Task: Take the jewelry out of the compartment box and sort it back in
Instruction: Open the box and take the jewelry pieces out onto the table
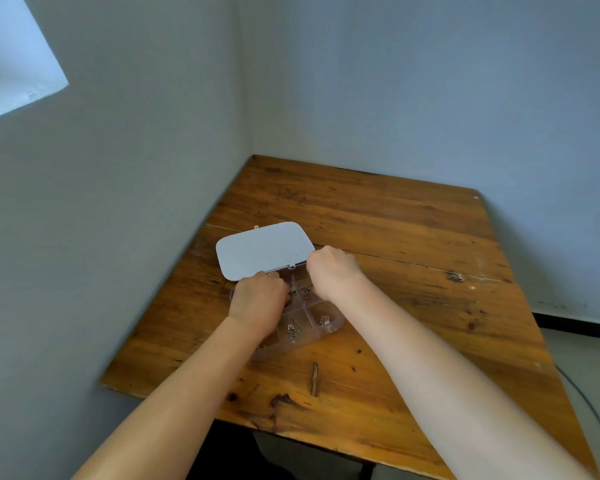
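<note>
A clear plastic compartment box (333, 327) lies open on the wooden table (395, 230), its pale lid (262, 249) tilted up and back. Small jewelry pieces show in its cells: one (291, 329) in the near middle cell, one (324, 320) in the near right cell, and one (305, 291) in a far cell between my hands. My left hand (258, 299) is curled over the box's left cells, fingers down inside. My right hand (333, 271) is curled over the far right cell by the lid's edge. What either hand pinches is hidden.
The table stands in a corner, with a wall close along its left edge and another behind it. A small dark sliver (314, 379) lies on the wood in front of the box. A cable (589, 403) runs on the floor at the right.
</note>
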Demonstrator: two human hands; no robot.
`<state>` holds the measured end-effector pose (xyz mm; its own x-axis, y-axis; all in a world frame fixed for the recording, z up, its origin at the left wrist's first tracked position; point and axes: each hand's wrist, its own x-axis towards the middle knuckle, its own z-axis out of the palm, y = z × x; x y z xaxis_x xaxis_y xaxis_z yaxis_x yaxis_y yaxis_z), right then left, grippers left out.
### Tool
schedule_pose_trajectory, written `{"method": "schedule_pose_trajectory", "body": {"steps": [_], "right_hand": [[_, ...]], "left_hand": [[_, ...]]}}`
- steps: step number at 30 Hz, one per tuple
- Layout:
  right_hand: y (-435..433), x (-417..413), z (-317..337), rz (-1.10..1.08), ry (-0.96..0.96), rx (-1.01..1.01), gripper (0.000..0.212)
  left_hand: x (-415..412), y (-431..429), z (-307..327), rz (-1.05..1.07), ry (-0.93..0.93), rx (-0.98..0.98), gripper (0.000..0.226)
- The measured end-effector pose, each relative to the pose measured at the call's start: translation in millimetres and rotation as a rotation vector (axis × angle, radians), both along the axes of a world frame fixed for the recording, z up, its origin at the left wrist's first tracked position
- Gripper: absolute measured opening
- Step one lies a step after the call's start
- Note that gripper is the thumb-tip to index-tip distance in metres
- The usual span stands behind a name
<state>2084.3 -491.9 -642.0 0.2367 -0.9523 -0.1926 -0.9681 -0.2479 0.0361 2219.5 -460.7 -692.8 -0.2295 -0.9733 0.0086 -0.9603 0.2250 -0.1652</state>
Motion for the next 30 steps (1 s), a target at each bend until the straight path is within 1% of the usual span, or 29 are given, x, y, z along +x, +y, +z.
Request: {"method": "schedule_pose_trajectory", "body": {"steps": [5, 8, 12, 15, 16, 18, 23, 25, 28, 30], "right_hand": [[-2, 7, -3, 0.042, 0.037, 0.004, 0.021], [-5, 6, -8, 0.063, 0.01, 0.001, 0.018], [-4, 3, -14, 0.046, -0.082, -0.019, 0.012], [0, -5, -14, -0.024, -0.267, -0.001, 0.006], [1, -10, -13, -0.06, -0.355, -0.004, 0.005], [5, -24, -8, -0.121, -0.537, -0.049, 0.006], [19, -62, 17, -0.266, -0.939, -0.245, 0.005], [28, -78, 33, -0.321, -1.058, -0.315, 0.006], [40, -105, 54, -0.362, -1.203, -0.375, 0.005], [47, -125, 62, -0.379, -1.267, -0.396, 0.001]], "left_hand": [[0, 2, -1, 0.016, 0.0, -0.017, 0.014], [0, 3, -2, 0.014, 0.009, -0.024, 0.015], [3, 4, -3, -0.015, 0.045, -0.05, 0.015], [6, 6, -4, -0.019, 0.136, -0.079, 0.016], [7, 7, -4, -0.003, 0.205, -0.092, 0.017], [10, 11, 1, 0.038, 0.4, -0.135, 0.017], [13, 15, 31, 0.074, 0.899, -0.289, 0.011], [2, 14, 50, 0.117, 1.139, -0.259, 0.008], [-23, 12, 78, 0.135, 1.516, -0.166, 0.011], [-43, 11, 92, 0.123, 1.654, -0.114, 0.011]]}}
